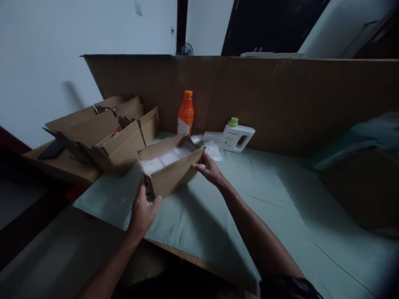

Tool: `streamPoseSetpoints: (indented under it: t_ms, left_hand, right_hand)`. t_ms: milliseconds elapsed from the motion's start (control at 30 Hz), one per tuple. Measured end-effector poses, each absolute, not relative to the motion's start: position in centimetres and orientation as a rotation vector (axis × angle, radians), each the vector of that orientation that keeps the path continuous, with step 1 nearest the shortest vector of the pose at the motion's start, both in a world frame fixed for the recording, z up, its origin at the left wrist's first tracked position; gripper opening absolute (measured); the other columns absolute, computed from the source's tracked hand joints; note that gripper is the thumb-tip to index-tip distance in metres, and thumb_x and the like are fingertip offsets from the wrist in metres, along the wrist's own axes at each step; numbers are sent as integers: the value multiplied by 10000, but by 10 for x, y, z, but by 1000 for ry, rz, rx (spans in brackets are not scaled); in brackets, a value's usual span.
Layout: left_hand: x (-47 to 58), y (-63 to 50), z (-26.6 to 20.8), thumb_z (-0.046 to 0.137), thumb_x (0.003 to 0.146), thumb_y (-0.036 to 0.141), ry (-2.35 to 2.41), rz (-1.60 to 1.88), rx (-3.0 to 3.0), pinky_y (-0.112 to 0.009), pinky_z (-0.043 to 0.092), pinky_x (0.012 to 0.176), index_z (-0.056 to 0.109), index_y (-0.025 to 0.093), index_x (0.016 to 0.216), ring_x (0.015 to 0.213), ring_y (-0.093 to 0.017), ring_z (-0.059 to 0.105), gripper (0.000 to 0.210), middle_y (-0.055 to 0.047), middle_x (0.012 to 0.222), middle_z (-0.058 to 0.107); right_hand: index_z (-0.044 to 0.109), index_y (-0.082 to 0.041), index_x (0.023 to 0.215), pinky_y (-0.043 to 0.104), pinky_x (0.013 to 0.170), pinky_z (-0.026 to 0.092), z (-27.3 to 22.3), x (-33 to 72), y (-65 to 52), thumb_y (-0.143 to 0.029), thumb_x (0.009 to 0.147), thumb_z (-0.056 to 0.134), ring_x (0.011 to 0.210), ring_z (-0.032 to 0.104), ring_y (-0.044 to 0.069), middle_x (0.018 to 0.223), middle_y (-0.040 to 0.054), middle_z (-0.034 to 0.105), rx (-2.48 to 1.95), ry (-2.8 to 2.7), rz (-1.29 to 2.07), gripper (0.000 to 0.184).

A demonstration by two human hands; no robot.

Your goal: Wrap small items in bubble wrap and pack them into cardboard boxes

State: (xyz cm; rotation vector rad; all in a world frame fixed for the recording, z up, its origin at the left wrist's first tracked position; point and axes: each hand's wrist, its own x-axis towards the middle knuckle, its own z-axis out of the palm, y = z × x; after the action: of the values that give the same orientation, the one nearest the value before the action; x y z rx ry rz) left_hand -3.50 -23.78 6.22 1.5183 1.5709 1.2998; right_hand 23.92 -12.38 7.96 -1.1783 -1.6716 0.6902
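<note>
Between my two hands is a small open cardboard box (174, 177), tilted slightly, with white packets (166, 160) lying inside it. My left hand (144, 207) grips its near left corner, the thumb on the front wall and the fingers round the left end. At the right end, my right hand (210, 167) holds the box with the thumb on the front wall; its other fingers are partly hidden behind the corner. I cannot tell whether the box's base touches the cloth (243, 224) below.
An orange bottle (186, 112) and a white jug with a green cap (237, 137) stand behind the box, near clear plastic packets (213, 151). Cardboard compartments (118, 141) sit at left. A tall cardboard wall (264, 95) closes the back; a dark box (361, 191) stands at right.
</note>
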Motion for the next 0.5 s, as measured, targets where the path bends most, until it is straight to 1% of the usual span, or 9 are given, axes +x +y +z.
streamPoseSetpoints:
  t_ms: [33,67,167,200,267,367,500]
  left_hand:
    - [-39,-240,57,646,759,367,1546,1303,1447,-441,522,1027,350,183,1518,1286,-306,591,836,-187,1519,487]
    - [-41,-242,52,645,760,375,1514,1287,1363,-431,528,1017,310,178,1539,1294,-304,589,870,-202,1524,476]
    - [-34,-248,34,659,751,397,1381,1185,1112,-431,536,997,210,142,1574,1272,-317,614,972,-251,1440,534]
    - [-30,-249,30,669,743,400,1330,1165,1054,-432,535,998,175,138,1582,1271,-322,617,1009,-261,1434,533]
    - [-19,-246,26,686,738,406,1234,1159,979,-428,524,1018,118,141,1593,1296,-330,601,1060,-275,1469,492]
    - [-5,-229,28,684,758,402,1163,1195,900,-421,498,1061,73,153,1600,1340,-334,569,1070,-276,1519,438]
    - [12,-183,27,633,814,352,1236,1234,946,-435,488,1084,38,176,1605,1396,-334,515,1005,-261,1540,428]
  right_hand:
    - [582,-177,1296,409,893,560,73,226,-111,-572,791,693,1081,651,280,1215,119,690,-1206,-1655,692,651]
    - [567,-178,1326,423,873,569,64,213,-103,-555,819,657,1099,650,292,1242,136,679,-1250,-1635,689,638]
    - [563,-159,1349,453,819,589,31,186,-102,-476,884,554,1090,672,313,1235,182,678,-1348,-1635,677,563]
    - [567,-155,1348,459,841,588,20,180,-106,-447,880,554,1093,675,311,1230,184,680,-1363,-1656,674,552]
    - [565,-156,1363,466,945,561,4,172,-113,-393,845,594,1160,655,304,1290,173,661,-1383,-1713,658,570]
    - [516,-153,1429,472,1081,479,-4,165,-112,-345,787,656,1302,571,310,1447,166,568,-1421,-1811,620,685]
    - [457,-129,1486,513,1124,417,7,157,-94,-314,758,689,1352,527,339,1472,183,555,-1476,-1974,583,786]
